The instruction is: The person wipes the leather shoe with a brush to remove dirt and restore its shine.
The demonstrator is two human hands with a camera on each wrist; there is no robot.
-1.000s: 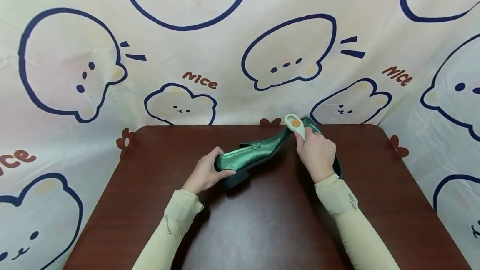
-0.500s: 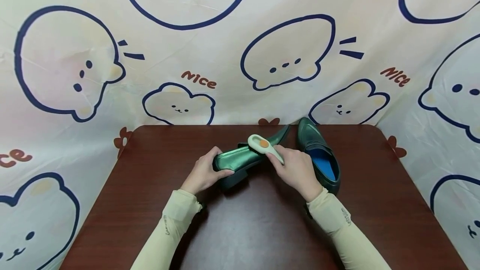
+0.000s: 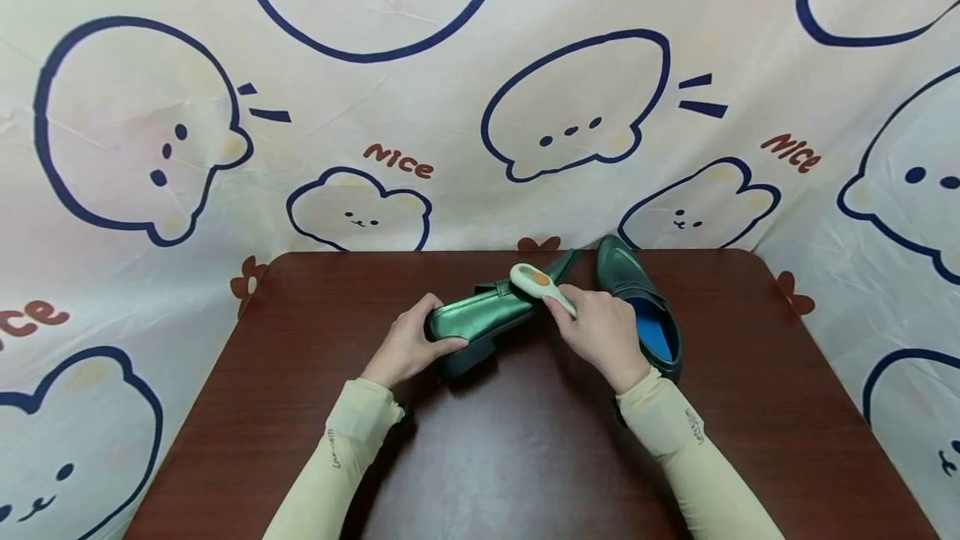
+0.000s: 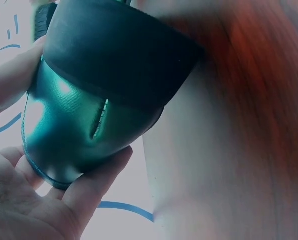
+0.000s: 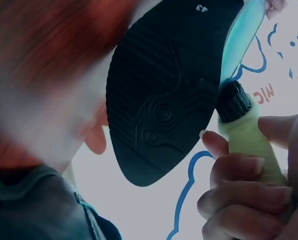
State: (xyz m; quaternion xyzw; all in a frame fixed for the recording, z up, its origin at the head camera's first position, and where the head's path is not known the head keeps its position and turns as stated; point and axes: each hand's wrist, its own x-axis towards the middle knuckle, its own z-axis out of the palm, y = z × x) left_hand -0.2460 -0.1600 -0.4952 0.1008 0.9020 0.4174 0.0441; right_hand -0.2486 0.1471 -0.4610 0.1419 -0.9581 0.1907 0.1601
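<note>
A metallic green loafer (image 3: 476, 317) is tipped on its side, toe pointing to the far right. My left hand (image 3: 408, 346) grips it round the heel end, thumb along the near side. In the left wrist view, the block heel (image 4: 119, 52) hides much of the upper. My right hand (image 3: 603, 332) holds a shoe brush (image 3: 528, 280) with a pale green handle and an orange spot. Its dark bristles (image 5: 234, 102) meet the upper near the sole's edge in the right wrist view, where the patterned black sole (image 5: 161, 100) faces the camera.
The matching green loafer (image 3: 624, 273), with a blue insole, stands upright on the brown table (image 3: 510, 457) just beyond my right hand. Behind the table hangs a cream cloth (image 3: 450, 107) with cartoon bears.
The brush has swept from the toe back to the middle of the loafer, then slid slightly toward the toe again. My left hand and the held loafer stay nearly still.
</note>
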